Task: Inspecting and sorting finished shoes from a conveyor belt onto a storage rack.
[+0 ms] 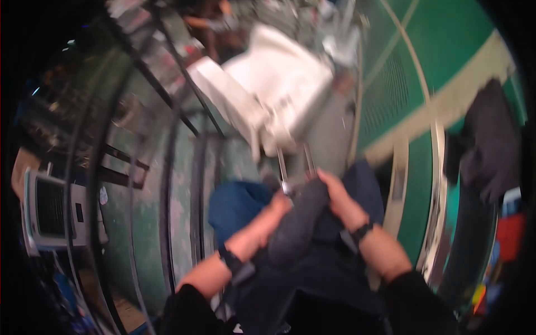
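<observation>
A dark grey, long, rounded cloth piece (301, 220) lies over my lap between my two hands; blur keeps its exact kind from showing. My left hand (278, 206) is closed on its left edge, close to the lower end of a shiny metal rod (283, 170). On the upper right side my right hand (336, 194) grips the same cloth, its fingertips by a second metal rod (309, 159). Both rods run forward to a white, draped-looking object (287, 72). The cloth partly hides the fingers of both hands.
Dark metal bars (168, 195) stand along my left, with a pale boxed device (54, 209) beyond them. Green panels with beige framing (399, 72) rise on the right. A dark garment (491, 139) hangs there. Another person (215, 30) is blurred at the far top.
</observation>
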Tool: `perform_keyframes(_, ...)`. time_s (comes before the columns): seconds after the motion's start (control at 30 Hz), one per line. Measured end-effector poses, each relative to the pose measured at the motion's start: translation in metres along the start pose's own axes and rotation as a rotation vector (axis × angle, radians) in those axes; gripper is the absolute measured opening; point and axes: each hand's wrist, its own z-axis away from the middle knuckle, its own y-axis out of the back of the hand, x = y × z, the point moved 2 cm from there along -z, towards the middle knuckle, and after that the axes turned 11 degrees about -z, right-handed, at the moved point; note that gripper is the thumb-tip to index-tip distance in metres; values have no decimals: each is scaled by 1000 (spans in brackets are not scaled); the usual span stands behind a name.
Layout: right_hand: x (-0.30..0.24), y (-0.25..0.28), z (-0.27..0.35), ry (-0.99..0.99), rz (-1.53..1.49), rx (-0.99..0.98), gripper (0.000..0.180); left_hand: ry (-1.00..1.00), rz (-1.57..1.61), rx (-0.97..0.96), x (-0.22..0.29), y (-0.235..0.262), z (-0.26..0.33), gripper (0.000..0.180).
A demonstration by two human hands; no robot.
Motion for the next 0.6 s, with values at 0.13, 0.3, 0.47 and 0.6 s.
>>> perform_keyframes(0.13,4,-25,-5,-82,315,-163,35,-106,96,125,-18,40,-79,87)
perform_keyframes(0.3,27,-8,-10,14,130,-381,32,86,336,172,-48,13,-131,69)
perform_keyframes(0.47,28,-23,2,233,283,-268,26,161,471,32,-56,9,-121,33)
perform_keyframes(0.6,37,-33,16,395,418,-266,25,-17,279,51,-53,10,-99,48)
